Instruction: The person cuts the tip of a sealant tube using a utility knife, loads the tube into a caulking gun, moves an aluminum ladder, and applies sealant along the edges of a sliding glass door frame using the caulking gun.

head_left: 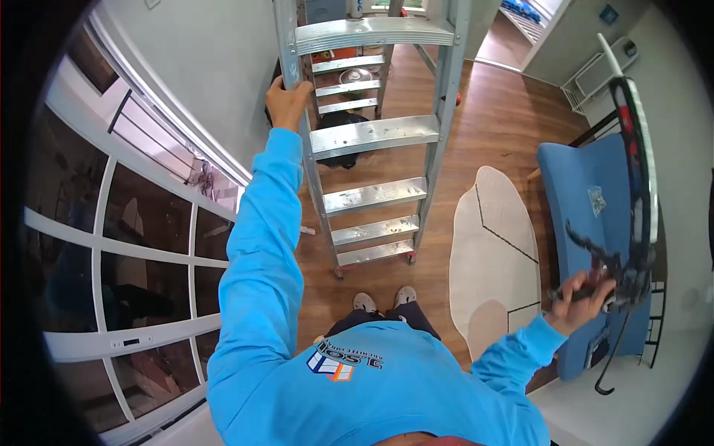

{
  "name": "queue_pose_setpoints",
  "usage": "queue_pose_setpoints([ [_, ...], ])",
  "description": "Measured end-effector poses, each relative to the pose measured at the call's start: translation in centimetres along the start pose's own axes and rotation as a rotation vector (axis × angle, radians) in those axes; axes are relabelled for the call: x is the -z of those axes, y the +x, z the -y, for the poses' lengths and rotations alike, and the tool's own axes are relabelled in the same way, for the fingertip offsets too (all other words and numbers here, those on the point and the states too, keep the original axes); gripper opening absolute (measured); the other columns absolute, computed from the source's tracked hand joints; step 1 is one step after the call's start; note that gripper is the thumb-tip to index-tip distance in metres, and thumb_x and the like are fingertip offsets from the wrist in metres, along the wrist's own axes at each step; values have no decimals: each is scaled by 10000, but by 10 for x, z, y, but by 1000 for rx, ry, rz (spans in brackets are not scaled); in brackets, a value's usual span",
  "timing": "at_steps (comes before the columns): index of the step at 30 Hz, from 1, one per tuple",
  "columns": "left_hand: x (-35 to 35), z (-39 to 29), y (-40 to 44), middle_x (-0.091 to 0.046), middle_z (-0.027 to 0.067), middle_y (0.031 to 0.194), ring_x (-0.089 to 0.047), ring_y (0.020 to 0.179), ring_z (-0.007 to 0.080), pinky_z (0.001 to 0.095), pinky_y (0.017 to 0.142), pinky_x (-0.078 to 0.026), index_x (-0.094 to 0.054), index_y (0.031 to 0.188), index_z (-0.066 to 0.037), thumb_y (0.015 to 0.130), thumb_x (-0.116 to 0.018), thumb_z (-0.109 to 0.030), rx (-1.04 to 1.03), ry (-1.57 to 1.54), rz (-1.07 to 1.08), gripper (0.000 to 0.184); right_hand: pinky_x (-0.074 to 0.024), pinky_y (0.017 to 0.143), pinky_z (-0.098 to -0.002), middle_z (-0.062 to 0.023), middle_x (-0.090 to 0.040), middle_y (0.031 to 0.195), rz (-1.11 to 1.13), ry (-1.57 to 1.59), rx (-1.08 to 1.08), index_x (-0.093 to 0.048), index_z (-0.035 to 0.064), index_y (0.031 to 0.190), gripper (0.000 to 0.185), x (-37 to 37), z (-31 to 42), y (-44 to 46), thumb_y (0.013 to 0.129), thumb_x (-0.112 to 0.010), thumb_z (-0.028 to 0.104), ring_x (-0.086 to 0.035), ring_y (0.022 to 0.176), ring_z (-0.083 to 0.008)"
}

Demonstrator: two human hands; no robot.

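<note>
My left hand (288, 104) grips the left side rail of an aluminium stepladder (375, 138), which stands upright in front of me. Held out to the right, my right hand (579, 303) is closed round the dark handle of a long black tool (634, 260). The tool has a pale and red upper part, a lever-like piece and a hooked rod hanging below. Its upper end points away from me, over the blue sofa.
A blue sofa (587, 178) is at the right, beside a cream rug (494, 260) on the wood floor. White-framed glass doors (97, 241) line the left. Behind the ladder lies a black bag (343, 134). A folded white rack (604, 73) leans at the back right.
</note>
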State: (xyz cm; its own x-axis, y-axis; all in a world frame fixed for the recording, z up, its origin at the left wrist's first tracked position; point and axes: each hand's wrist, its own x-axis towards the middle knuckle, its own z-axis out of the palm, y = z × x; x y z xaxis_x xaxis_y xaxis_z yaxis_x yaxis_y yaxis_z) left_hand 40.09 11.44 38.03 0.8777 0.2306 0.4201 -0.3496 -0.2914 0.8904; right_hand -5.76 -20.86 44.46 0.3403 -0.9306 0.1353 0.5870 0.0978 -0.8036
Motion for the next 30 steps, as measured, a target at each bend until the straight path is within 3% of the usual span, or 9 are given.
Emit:
queue_pose_setpoints([
  [4,3,-2,0,-660,143,801,-625,735,226,341,697,-485,-644,902,27,647,-696,-247,13,-20,43,378,-260,312,-159,-17,-534,707,376,49,12,-532,93,1066,369,-27,-37,48,973,-389,421,-335,388,-40],
  [8,14,-9,-1,-647,113,799,-605,723,198,322,678,-478,-631,916,24,673,-760,-316,45,9,151,437,-285,352,-196,-15,-497,604,373,-52,-109,-601,7,851,405,-108,-89,92,951,-482,381,-349,384,-65],
  [10,11,-16,1,-647,106,799,-604,727,186,314,674,-476,-628,914,25,681,-768,-320,58,10,150,438,-348,405,-207,-42,-528,611,325,-224,-39,-608,-14,750,418,-159,-125,114,927,-541,358,-445,441,-99],
  [12,6,-23,-3,-647,100,799,-603,730,173,306,670,-475,-625,911,26,689,-776,-324,76,15,139,441,-513,567,-249,-72,-642,827,465,-106,-61,-605,10,928,336,-194,-173,152,895,-598,344,-627,686,-147],
  [15,2,-27,-3,-647,79,816,-596,736,148,281,668,-474,-625,917,23,712,-773,-278,111,-128,128,393,-537,720,-305,-176,-634,1045,516,20,-95,-597,-48,1010,356,-268,-211,170,893,-608,288,-619,959,-213],
  [20,3,-17,-2,-644,60,852,-592,790,120,260,717,-482,-624,963,18,735,-764,-187,117,-252,170,337,-500,577,-281,-107,-652,836,467,-171,-93,-622,-51,954,361,-326,-242,202,878,-629,301,-632,695,-160],
  [24,5,-21,-2,-641,66,882,-592,826,122,263,744,-484,-622,988,8,742,-757,-163,136,-191,175,328,-503,579,-320,-145,-628,890,512,-139,-194,-582,-93,1020,396,-341,-236,200,908,-582,287,-626,727,-226],
  [25,3,-22,-3,-640,70,872,-591,820,121,267,738,-486,-618,983,11,745,-749,-151,158,-240,164,316,-484,679,-306,-111,-632,955,544,-199,-250,-585,-52,1059,370,-339,-235,208,914,-571,288,-608,803,-192],
  [30,2,-20,-5,-641,72,863,-593,801,122,270,726,-485,-620,947,22,722,-695,-96,69,-236,98,264,-478,643,-302,-122,-620,905,601,-298,-258,-575,-77,1012,392,-339,-229,212,872,-612,287,-601,759,-185],
])
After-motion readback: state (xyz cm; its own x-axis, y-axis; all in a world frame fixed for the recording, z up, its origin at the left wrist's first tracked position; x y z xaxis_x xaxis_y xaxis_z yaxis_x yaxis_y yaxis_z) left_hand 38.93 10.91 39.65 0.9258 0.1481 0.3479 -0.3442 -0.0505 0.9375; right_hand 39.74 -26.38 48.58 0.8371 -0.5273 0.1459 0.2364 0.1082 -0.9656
